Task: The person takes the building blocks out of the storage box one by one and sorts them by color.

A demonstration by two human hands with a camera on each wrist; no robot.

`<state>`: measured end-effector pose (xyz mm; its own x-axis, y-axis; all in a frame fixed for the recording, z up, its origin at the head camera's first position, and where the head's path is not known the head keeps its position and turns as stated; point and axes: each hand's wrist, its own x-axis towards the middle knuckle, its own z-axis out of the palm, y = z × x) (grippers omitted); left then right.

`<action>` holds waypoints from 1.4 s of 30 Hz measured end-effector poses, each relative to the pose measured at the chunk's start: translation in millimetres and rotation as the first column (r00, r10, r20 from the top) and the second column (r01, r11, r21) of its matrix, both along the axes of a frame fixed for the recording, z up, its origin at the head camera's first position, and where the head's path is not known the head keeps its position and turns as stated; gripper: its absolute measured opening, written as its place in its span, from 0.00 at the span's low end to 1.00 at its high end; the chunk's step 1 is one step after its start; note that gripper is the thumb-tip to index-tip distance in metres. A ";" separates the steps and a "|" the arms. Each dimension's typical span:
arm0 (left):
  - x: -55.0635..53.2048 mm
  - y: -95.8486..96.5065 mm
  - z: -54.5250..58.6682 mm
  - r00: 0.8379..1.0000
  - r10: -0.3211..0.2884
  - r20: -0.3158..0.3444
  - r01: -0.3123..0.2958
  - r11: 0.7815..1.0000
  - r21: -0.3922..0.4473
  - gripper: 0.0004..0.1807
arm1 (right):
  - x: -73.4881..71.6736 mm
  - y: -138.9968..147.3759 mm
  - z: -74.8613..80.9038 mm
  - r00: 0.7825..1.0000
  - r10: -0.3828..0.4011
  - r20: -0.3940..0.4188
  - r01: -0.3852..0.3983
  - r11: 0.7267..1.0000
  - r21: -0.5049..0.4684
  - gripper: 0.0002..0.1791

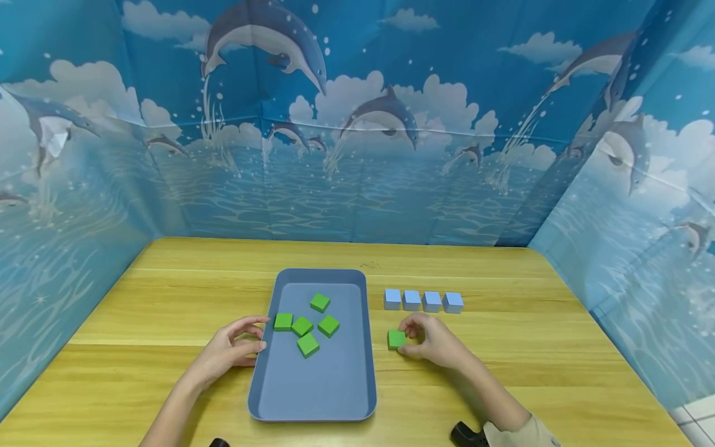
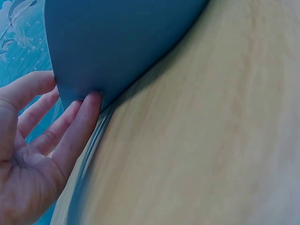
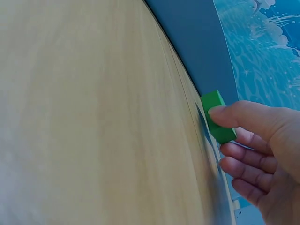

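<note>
Green block, a small flat-topped cube of bright green with clean square edges, sits on the wooden table just right of the blue tray and in front of a row of four pale blue blocks. The right hand pinches it: in the right wrist view the thumb lies across one face of the cube while the other fingers curl in behind, so the grip is closed around the block and the block's lower edge meets the tabletop. That forearm comes in from the lower right, with a tan sleeve at the wrist, and the hand lies low over the wood. The left hand is loosely open at the tray's left rim; the left wrist view shows straight fingertips touching the underside of the tray's edge, with nothing held. Its forearm reaches up from the lower left. Inside the tray lie five more green blocks of the same kind, clustered in its far half, some turned at angles.
</note>
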<state>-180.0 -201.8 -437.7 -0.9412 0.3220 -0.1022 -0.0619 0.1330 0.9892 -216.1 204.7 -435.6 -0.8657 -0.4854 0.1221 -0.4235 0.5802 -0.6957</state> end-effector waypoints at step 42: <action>0.0 0.7 0.9 1.000 0.004 0.000 -0.004 1.000 -0.003 0.30 | 4.3 -5.4 10.3 0.999 -0.035 -0.031 0.036 0.999 0.035 0.18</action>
